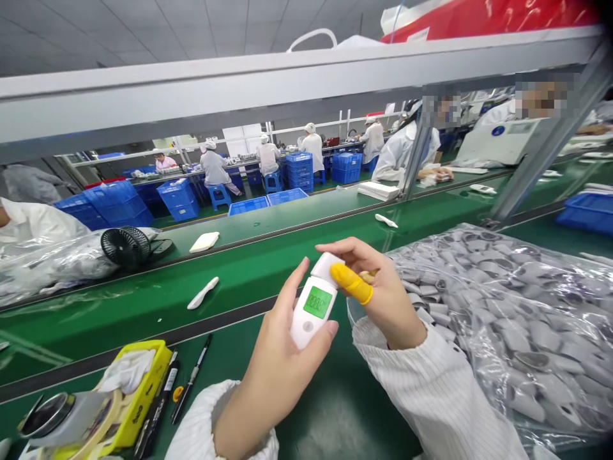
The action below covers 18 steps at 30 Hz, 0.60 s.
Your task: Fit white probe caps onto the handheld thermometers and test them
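A white handheld thermometer (pixel 306 322) with a lit green display is held above the green table, tilted to the right. My left hand (pixel 282 351) grips its body, thumb on one side and fingers on the other. At its top end sits a white cap (pixel 326 268), which my right hand (pixel 378 287) pinches. A yellow finger cot (pixel 352 283) covers my right thumb, which presses on the cap. Whether the cap is fully seated cannot be made out.
A plastic bag of grey-white parts (pixel 541 326) lies at the right. At the lower left are a yellow tray (pixel 138 396), pens (pixel 191 380) and a bottle. Behind, a green conveyor (pixel 253 268) carries white pieces, beneath a metal shelf (pixel 215 96). Several people sit beyond.
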Each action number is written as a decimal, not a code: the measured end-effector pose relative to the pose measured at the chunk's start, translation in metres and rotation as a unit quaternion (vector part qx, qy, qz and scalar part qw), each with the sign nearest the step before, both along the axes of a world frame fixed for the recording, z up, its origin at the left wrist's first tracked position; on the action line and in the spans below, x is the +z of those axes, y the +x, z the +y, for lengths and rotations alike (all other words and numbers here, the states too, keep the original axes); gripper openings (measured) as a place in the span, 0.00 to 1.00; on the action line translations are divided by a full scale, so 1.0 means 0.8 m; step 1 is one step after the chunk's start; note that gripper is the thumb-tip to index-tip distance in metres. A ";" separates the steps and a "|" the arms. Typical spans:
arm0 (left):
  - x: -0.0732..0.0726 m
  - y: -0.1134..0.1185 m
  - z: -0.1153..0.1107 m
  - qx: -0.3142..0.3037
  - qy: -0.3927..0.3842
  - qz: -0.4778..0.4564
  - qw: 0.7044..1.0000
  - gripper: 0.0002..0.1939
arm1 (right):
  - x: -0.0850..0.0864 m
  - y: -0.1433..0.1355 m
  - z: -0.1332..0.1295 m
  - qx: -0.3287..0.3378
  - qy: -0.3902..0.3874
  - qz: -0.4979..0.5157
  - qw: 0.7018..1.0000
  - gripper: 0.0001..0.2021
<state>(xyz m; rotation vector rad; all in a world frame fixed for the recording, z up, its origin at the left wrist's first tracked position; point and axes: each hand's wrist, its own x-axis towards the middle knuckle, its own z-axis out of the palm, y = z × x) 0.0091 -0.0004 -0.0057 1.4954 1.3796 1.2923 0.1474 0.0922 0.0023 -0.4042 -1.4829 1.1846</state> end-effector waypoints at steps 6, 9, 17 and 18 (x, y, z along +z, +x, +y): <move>0.004 0.001 0.000 -0.002 -0.006 0.021 1.000 0.33 | -0.004 -0.002 -0.007 -0.013 -0.012 0.012 1.000 0.11; 0.004 0.001 0.000 -0.009 -0.011 0.016 1.000 0.33 | -0.002 -0.003 -0.011 -0.063 -0.012 0.016 0.998 0.11; -0.001 -0.003 0.008 -0.024 -0.006 0.019 1.000 0.33 | -0.004 -0.005 -0.012 -0.082 0.056 -0.033 0.995 0.09; 0.000 -0.003 0.009 -0.024 -0.001 0.034 0.999 0.32 | -0.004 -0.005 -0.013 -0.093 0.053 -0.029 0.994 0.09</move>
